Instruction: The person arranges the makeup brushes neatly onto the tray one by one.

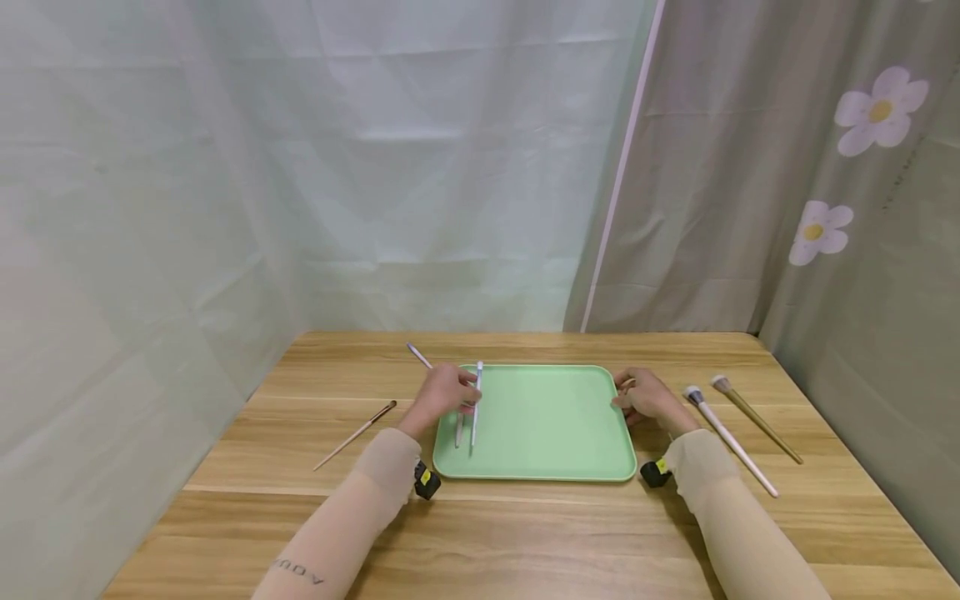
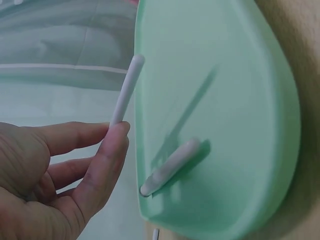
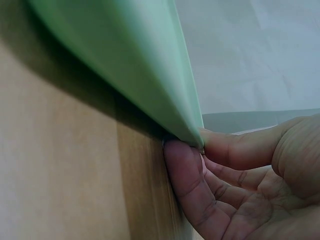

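left hand (image 1: 442, 393) partly hides held white stick (image 2: 128, 90); tray (image 2: 240, 115) cropped in wrist views; curtain lettering (image 1: 905, 171) illegibly small

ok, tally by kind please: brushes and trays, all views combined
Brushes: 6 (1 in the left hand, 1 lying in the tray, 4 on the table, one partly hidden behind that hand)
Trays: 1
Total: 7

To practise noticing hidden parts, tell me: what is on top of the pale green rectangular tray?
A slim whitish handle lies on the tray, left side. The left hand, pinching a slim white-handled brush above, hides the handle's far end in the head view.
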A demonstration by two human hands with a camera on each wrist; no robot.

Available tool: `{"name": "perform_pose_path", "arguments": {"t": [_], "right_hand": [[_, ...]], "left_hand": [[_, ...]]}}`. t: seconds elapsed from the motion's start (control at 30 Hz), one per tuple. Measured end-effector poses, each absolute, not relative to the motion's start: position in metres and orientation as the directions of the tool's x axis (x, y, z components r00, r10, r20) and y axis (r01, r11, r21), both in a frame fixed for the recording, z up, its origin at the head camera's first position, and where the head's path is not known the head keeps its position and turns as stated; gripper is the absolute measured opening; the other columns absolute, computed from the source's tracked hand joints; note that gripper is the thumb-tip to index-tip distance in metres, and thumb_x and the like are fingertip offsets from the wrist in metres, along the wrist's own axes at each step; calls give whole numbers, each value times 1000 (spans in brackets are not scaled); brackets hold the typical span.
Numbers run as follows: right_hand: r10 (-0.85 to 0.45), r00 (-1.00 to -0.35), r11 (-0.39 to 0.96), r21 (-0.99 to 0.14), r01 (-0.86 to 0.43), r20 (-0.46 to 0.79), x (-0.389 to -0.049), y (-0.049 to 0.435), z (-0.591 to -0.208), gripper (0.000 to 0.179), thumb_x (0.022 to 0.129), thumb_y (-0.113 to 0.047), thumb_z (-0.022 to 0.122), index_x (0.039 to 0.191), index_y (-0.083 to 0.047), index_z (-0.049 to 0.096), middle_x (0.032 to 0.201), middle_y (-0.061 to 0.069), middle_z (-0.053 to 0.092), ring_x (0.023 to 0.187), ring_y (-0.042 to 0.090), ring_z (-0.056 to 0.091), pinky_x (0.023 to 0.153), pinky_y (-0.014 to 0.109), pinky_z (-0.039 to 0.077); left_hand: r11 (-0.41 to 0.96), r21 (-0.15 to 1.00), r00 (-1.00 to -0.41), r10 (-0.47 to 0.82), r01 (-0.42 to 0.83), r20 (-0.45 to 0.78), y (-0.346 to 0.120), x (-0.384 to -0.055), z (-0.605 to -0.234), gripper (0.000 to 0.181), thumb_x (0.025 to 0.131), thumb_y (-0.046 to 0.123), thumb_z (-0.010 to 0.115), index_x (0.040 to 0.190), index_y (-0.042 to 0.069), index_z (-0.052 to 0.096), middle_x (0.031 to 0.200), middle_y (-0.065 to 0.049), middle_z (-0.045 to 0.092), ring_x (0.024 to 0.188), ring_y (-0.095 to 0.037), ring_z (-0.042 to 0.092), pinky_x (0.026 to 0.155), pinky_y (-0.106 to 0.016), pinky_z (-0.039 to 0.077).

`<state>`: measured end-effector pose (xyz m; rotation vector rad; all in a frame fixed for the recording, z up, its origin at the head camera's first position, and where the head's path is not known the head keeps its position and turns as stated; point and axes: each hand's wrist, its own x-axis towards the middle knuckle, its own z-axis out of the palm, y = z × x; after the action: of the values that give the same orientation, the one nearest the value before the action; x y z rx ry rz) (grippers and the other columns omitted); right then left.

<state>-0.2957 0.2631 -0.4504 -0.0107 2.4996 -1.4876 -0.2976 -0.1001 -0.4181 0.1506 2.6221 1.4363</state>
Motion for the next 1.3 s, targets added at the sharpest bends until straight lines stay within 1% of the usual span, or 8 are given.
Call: {"name": "perform_pose_path", "arguments": {"t": [0.17,0.47,0.67,0.87,0.97,1.07,1.17,1.3], "right_hand": [[-124,-973,489,-865,109,-192,-296,264,-451,38,97,3,65,130,12,50,102,20,56,75,24,62,61,38,62],[-128,-973,479,-871,107,-190,-297,263,-453,38,96,4,65,130,13,50,100,19,56,75,24,61,61,38,62],[-134,-973,480,-872,102,-187,-296,263,-453,38,97,3,64,131,13,50,101,20,56,75,25,61,61,38,62],[-131,-973,483,-869,103,-188,-297,264,-453,38,97,3,64,131,12,50,99,19,56,74,25,61,60,38,61],[-131,-973,483,-869,104,-189,-297,264,-453,38,97,3,64,131,13,49,99,18,56,75,24,61,60,38,61],[-131,-973,485,-868,105,-191,-297,264,-453,39,97,3,64,132,13,49,99,18,56,75,24,61,61,38,61],[-130,-973,486,-867,106,-192,-297,264,-452,39,97,3,64,132,13,49,99,18,56,75,24,61,61,38,62],[-132,-973,486,-868,102,-189,-297,264,-452,40,97,3,65,132,13,49,97,18,56,74,24,61,61,38,62]], "left_hand": [[565,825,-987,141,13,-82,-93,-298,-422,33,89,-9,73,122,-13,70,88,-20,73,62,-18,70,59,-27,63],[652,758,-986,142,22,-94,-83,-297,-426,30,87,-9,75,116,-14,72,86,-20,75,57,-15,70,57,-27,62],[705,708,-984,151,39,-96,-78,-297,-428,29,89,-7,76,116,-15,71,90,-22,75,58,-15,71,55,-24,61],[794,601,-987,150,85,-58,-74,-295,-429,1,86,-7,76,87,-8,75,71,-12,69,53,-13,67,47,-20,53],[825,553,-988,154,119,-18,-71,-293,-428,14,84,-9,74,73,-2,69,63,-7,62,51,-14,61,44,-20,48],[847,512,-988,153,142,20,-68,-291,-428,22,81,-10,73,67,2,62,62,-6,58,52,-16,54,43,-22,46],[860,488,-988,151,148,32,-67,-290,-427,25,81,-11,72,67,4,58,64,-6,56,55,-17,51,45,-24,47],[866,476,-987,153,154,42,-67,-289,-427,22,84,-11,69,70,3,59,67,-8,56,59,-20,52,48,-28,49]]}}
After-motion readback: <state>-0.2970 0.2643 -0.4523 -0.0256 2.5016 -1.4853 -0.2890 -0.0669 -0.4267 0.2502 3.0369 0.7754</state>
